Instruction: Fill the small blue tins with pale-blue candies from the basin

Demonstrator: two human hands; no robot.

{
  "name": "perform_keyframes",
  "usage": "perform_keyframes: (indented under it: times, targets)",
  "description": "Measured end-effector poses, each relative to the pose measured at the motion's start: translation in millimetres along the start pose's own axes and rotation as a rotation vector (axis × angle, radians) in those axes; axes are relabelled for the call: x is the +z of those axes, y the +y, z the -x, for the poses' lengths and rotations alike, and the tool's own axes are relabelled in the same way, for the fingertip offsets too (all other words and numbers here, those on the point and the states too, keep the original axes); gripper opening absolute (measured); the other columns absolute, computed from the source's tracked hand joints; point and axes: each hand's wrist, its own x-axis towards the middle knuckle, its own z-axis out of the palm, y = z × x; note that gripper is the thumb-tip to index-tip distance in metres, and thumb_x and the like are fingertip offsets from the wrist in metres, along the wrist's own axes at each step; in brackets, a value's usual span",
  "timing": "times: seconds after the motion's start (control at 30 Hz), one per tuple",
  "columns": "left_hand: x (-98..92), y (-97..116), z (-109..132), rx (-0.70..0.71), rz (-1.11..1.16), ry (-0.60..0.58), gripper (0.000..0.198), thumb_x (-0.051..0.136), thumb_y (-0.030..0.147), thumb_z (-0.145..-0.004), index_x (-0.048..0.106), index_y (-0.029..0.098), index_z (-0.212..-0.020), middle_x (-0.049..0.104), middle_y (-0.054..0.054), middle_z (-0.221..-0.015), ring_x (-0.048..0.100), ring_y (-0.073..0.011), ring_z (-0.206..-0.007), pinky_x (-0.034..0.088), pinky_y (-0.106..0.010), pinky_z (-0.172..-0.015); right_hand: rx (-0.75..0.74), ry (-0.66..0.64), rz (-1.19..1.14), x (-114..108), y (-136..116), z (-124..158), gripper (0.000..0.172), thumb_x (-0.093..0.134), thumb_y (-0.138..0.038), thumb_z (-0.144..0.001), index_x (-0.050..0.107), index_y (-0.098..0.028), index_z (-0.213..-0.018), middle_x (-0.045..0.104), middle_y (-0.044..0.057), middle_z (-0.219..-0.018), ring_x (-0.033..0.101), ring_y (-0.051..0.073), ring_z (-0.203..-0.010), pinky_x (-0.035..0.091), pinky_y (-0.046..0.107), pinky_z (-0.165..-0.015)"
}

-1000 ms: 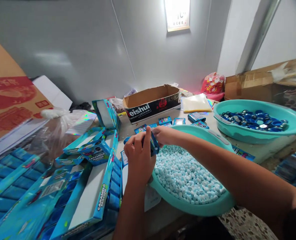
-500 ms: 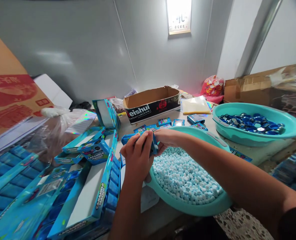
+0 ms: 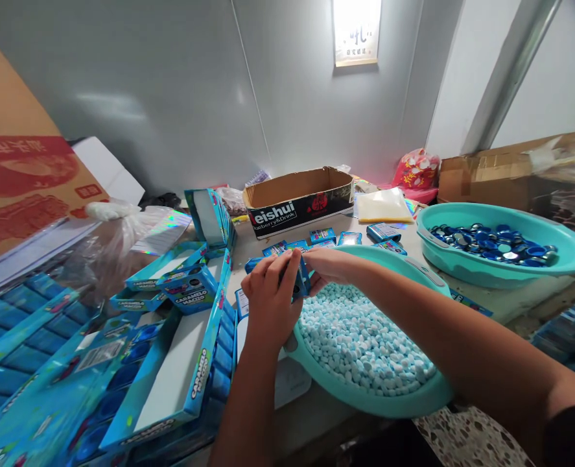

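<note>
My left hand (image 3: 273,295) is closed around a small blue printed box (image 3: 301,280), its fingers lying over the top. My right hand (image 3: 327,264) is also closed at the right end of this box, with its fingertips partly hidden behind it. Both hands are over the left rim of a turquoise basin (image 3: 365,407), which is filled with small white and pale blue candies (image 3: 365,340). Several small blue boxes (image 3: 322,235) lie on the table just beyond my hands.
Blue display boxes (image 3: 170,383) are stacked at the left, near a large carton (image 3: 24,168). An open black-printed carton (image 3: 299,204) stands at the back. To the right, another turquoise basin (image 3: 462,263) holds shiny blue tins (image 3: 496,243).
The view has shifted slightly, so most things sit a little further right. Both hands stay on the small blue box, which appears turned slightly.
</note>
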Motion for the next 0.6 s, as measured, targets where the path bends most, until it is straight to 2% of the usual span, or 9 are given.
perform_keyframes:
  times: [0.1,0.2,0.37,0.5,0.6]
  targets:
    - [1.4,0.2,0.4,-0.014,-0.017,-0.034,0.069,0.059,0.011,-0.075,0.049,0.015,-0.142,0.057,-0.012,-0.134,0.047,-0.0309,-0.121,0.033,-0.043,-0.099,0.008,0.011,-0.001,0.6,-0.1,-0.7,0.021,0.043,-0.032,-0.096,0.054,-0.013,-0.098,0.06,0.004,-0.069,0.062,0.016,-0.053,0.057,0.031,-0.057]
    - [1.6,0.4,0.6,-0.033,-0.033,-0.003,0.07,0.062,0.013,-0.075,0.048,0.015,-0.143,0.056,-0.013,-0.134,0.046,-0.031,-0.121,0.034,-0.042,-0.1,0.048,0.021,0.034,2.5,-1.6,-1.8,0.021,0.039,-0.029,-0.097,0.053,-0.013,-0.095,0.06,0.004,-0.068,0.062,0.015,-0.053,0.059,0.033,-0.061]
    - [1.5,0.4,2.2,-0.109,-0.032,-0.113,0.076,0.064,0.018,-0.075,0.041,0.013,-0.148,0.053,-0.015,-0.136,0.045,-0.0327,-0.123,0.033,-0.044,-0.099,0.07,-0.003,0.173,2.1,-1.7,-4.9,0.025,0.032,-0.028,-0.099,0.051,-0.013,-0.093,0.062,0.005,-0.07,0.066,0.015,-0.057,0.059,0.032,-0.064]
    - [1.0,1.2,1.8,-0.153,-0.065,-0.056,0.081,0.067,0.023,-0.073,0.039,0.012,-0.148,0.051,-0.018,-0.135,0.045,-0.036,-0.124,0.035,-0.047,-0.1,0.08,-0.01,0.402,0.8,-2.2,-5.7,0.034,0.027,-0.036,-0.102,0.053,-0.014,-0.095,0.066,0.007,-0.079,0.067,0.015,-0.064,0.058,0.028,-0.066]
    - [-4.1,-1.0,-1.8,-0.281,-0.076,-0.036,0.089,0.072,0.029,-0.069,0.035,0.013,-0.149,0.051,-0.019,-0.132,0.048,-0.0382,-0.121,0.039,-0.051,-0.099,0.092,0.024,0.713,-0.1,-1.4,-3.8,0.036,0.034,-0.037,-0.101,0.056,-0.013,-0.086,0.067,0.011,-0.079,0.067,0.019,-0.075,0.055,0.031,-0.074]
